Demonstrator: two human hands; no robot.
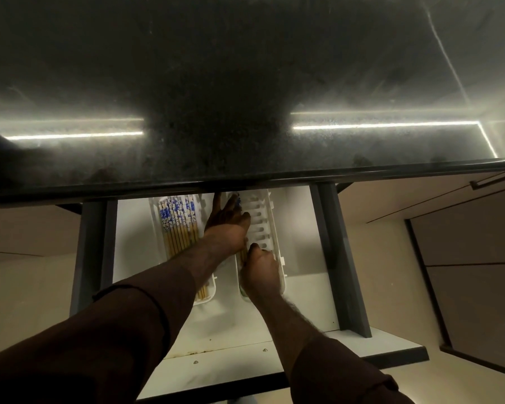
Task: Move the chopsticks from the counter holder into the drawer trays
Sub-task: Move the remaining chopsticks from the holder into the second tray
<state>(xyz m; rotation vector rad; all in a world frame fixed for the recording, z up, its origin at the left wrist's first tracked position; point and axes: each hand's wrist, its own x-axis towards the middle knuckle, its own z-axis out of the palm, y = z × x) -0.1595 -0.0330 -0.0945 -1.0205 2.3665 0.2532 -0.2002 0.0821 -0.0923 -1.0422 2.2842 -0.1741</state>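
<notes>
The drawer [303, 293] stands pulled out below the counter with two white trays side by side in it. The left tray [155, 217] holds several wooden chopsticks [177, 225] with blue-and-white tops, lying in a row. The right tray [277, 228] has a slotted white rack along its right side. My left hand [226, 225] reaches across into the far left part of that tray, its fingers stretched out over chopsticks there; a blue tip [239, 201] and a wooden stretch [241, 255] show. My right hand [260, 269], fingers curled, grips their near ends. No counter holder is in view.
The dark polished counter [245, 112] overhangs the drawer's back and reflects strip lights. Dark grey drawer sides [333, 243] flank the white floor. Beige cabinet fronts lie to both sides, with a handle [493, 179] at the upper right.
</notes>
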